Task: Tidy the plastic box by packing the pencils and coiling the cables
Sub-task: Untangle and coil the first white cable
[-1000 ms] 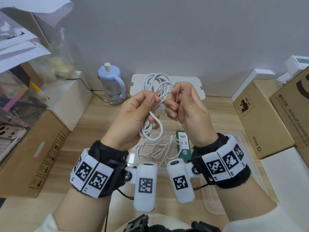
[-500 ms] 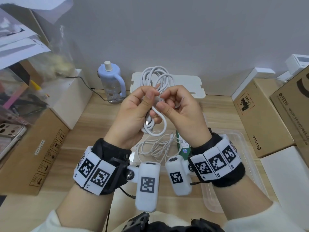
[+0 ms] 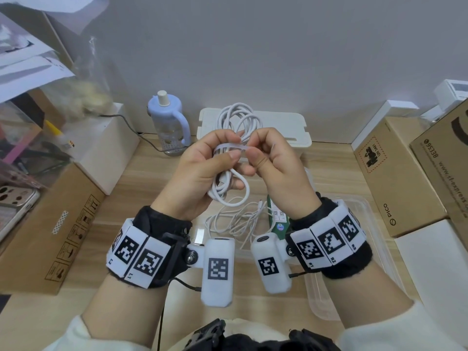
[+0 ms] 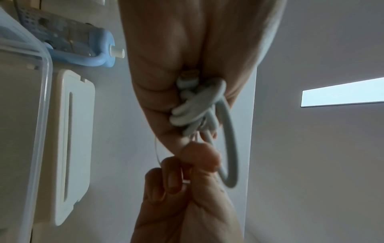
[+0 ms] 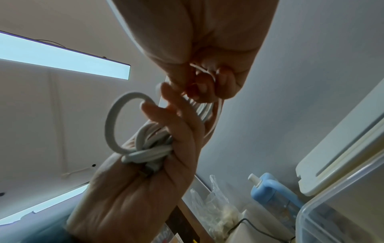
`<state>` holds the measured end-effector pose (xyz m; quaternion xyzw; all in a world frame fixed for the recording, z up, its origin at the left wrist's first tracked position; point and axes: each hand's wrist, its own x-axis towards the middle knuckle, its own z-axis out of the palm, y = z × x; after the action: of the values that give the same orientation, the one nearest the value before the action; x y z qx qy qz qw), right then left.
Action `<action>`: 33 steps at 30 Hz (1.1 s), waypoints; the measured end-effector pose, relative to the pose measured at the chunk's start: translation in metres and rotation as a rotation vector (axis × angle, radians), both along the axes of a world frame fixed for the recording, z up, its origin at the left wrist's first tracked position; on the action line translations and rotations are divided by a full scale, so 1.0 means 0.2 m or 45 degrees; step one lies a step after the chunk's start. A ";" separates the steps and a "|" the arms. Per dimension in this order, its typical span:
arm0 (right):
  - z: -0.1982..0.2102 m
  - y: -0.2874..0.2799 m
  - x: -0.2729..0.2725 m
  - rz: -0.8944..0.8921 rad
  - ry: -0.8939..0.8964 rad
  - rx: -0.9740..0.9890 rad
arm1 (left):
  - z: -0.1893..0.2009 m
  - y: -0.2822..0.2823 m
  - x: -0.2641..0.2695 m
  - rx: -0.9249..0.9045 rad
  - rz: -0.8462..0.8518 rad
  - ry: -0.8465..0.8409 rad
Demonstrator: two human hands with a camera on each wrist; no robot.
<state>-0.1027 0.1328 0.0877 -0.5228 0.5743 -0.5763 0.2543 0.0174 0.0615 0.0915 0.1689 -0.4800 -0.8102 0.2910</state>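
My left hand grips a coiled white cable around its middle, raised above the desk, with loops sticking out above and below the fist. A thin white tie runs across the bundle, and my right hand pinches its end between thumb and forefinger. In the left wrist view the cable bunches in the palm with the plug tucked in. The right wrist view shows the cable and the tie. Below the hands, a clear plastic box holds a loose white cable and a green pack.
The box's white lid leans at the wall behind the hands, beside a blue bottle. Cardboard boxes stand to the right and left. A phone lies at the far left.
The right hand has drawn the white tie across the front of the bundle. Both hands stay close together and have dropped slightly since a second ago.
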 end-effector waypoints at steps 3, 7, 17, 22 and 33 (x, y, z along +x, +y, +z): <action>-0.01 0.00 0.00 -0.025 0.007 -0.022 | -0.01 0.00 -0.01 -0.089 -0.011 -0.080; -0.01 0.01 0.01 -0.062 0.008 -0.064 | -0.03 0.01 -0.02 -0.190 0.037 -0.118; 0.02 0.04 0.02 0.025 -0.175 -0.138 | -0.01 0.03 -0.03 -0.174 0.071 -0.098; 0.02 0.04 0.01 0.182 -0.523 -0.313 | -0.02 0.01 -0.01 -0.031 0.041 0.007; 0.03 0.04 0.01 0.090 -0.283 -0.200 | 0.01 0.03 -0.01 -0.024 -0.062 0.070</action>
<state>-0.1013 0.1414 0.0937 -0.4939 0.4769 -0.6647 0.2946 0.0153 0.0675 0.0942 0.1320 -0.4832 -0.8169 0.2858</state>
